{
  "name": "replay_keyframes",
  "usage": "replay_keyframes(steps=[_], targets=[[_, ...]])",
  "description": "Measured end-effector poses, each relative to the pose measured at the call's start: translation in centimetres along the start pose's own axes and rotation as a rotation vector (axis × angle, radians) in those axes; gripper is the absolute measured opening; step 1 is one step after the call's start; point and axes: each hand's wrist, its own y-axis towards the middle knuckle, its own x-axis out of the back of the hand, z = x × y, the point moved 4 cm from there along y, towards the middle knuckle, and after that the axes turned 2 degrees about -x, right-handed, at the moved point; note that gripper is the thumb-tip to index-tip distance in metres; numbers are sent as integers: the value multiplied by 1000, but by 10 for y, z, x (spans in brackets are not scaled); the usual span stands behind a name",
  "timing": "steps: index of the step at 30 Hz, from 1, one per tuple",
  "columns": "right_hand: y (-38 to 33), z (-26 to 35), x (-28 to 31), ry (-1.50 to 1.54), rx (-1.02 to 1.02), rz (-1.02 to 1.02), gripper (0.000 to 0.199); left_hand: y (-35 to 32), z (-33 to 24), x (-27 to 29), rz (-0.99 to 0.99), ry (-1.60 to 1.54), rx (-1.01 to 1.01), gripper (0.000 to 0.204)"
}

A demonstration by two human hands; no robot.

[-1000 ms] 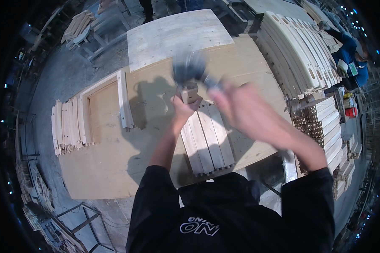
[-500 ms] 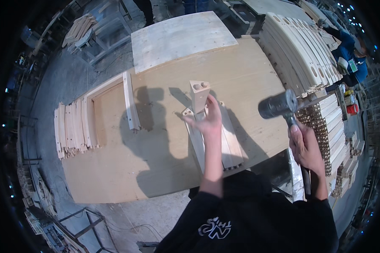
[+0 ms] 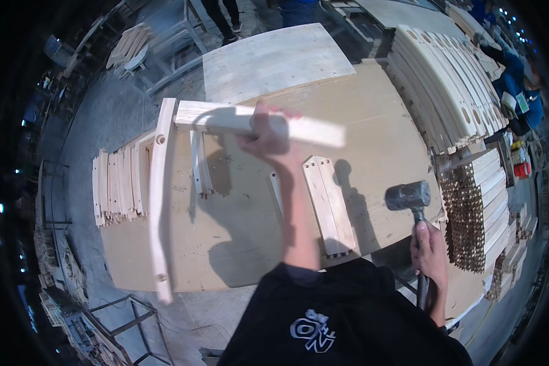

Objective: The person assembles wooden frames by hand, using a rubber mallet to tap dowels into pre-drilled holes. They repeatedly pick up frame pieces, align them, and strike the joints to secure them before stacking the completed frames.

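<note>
At the far left of the worktop (image 3: 372, 110) a stack of short wooden slats (image 3: 113, 186) lies along the edge. Just right of it hangs a long curved wooden rail (image 3: 158, 201), joined at its far end to a straight wooden bar (image 3: 311, 129), the two forming a T-shaped frame lifted above the worktop. The left hand (image 3: 267, 131) has its grip closed around the middle of that bar, fingers wrapped over the top. Below the arm, flat wooden boards (image 3: 329, 204) lie side by side on the worktop near the person. Further right, the right hand (image 3: 430, 250) has its grip closed tight around the handle of a mallet (image 3: 407, 196), whose dark head stands over the worktop's near right edge. Stacks of wooden parts (image 3: 463, 104) fill the right side.
</note>
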Motion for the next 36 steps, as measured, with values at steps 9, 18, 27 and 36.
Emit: replay_keyframes(steps=[9, 18, 27, 36], targets=[[32, 4, -30, 103, 3, 154, 41, 42, 79, 140, 290, 826, -274, 12], [39, 21, -23, -25, 98, 60, 40, 40, 88, 172, 243, 810, -336, 19], [51, 57, -40, -109, 334, 103, 42, 30, 84, 174, 352, 735, -400, 17], [28, 195, -61, -356, 724, 436, 41, 12, 79, 155, 403, 981, -672, 38]])
